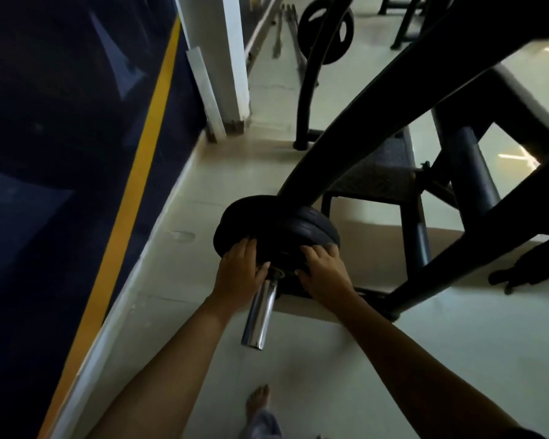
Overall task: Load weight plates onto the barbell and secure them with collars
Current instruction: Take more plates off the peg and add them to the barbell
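A stack of black weight plates (301, 224) sits on the chrome barbell sleeve (260, 312), whose bare end points toward me. My left hand (240, 274) grips the left rim of the nearest plate, fingers curled over its edge. My right hand (322, 274) presses on the right side of that plate's face, fingers spread over the rim. Both thumbs lie near the sleeve at the plate's hub. No collar is visible on the sleeve.
A black steel rack frame (393, 99) slants over the plates to the right. Another black plate (328, 30) hangs on a stand at the back. A dark wall with a yellow stripe (133, 191) runs along the left. My bare foot (257, 402) stands on the pale floor.
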Motion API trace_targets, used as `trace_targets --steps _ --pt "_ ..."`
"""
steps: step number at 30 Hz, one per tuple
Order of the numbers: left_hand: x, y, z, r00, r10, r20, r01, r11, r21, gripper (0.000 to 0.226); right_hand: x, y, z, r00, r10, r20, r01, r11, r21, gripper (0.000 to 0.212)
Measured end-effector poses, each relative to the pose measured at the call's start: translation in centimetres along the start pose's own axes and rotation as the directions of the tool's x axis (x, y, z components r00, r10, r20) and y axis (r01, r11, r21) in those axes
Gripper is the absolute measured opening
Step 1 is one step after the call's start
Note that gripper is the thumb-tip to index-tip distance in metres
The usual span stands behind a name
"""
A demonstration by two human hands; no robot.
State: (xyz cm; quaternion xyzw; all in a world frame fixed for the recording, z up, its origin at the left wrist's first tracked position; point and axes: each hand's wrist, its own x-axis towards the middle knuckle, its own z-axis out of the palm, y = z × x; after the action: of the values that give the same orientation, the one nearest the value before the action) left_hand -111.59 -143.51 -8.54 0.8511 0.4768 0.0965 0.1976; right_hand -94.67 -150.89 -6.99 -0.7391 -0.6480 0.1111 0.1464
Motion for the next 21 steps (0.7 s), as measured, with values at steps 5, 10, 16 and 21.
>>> trace_targets --steps 5,10,16,21 --pt "0.8 -1.7 -0.1 0.989 0.137 -0.057 -0.137 0.991 -0.004 0.062 0.2 -1.3 1.7 0.993 0.08 -0.081 -0.08 0.997 0.007 0.046" --pt "1.7 -2.4 -0.6 0.979 0.192 -0.07 -0.197 0.978 -0.065 0.055 0.2 -1.9 2.6 0.983 0.164 -0.078 -0.145 0.966 0.213 0.045" --pt "2.0 -3.9 -1.3 0.972 0.229 0.05 -0.219 0.963 -0.157 0.054 1.1 -2.2 2.1 0.97 0.233 0.068 -0.241 0.957 0.161 0.041" --pt "1.7 -5.5 -1.3 0.953 0.26 0.154 -0.215 0.942 -0.258 0.049 0.9 -2.7 2.8 0.958 0.242 0.151 -0.269 0.942 0.201 0.034"
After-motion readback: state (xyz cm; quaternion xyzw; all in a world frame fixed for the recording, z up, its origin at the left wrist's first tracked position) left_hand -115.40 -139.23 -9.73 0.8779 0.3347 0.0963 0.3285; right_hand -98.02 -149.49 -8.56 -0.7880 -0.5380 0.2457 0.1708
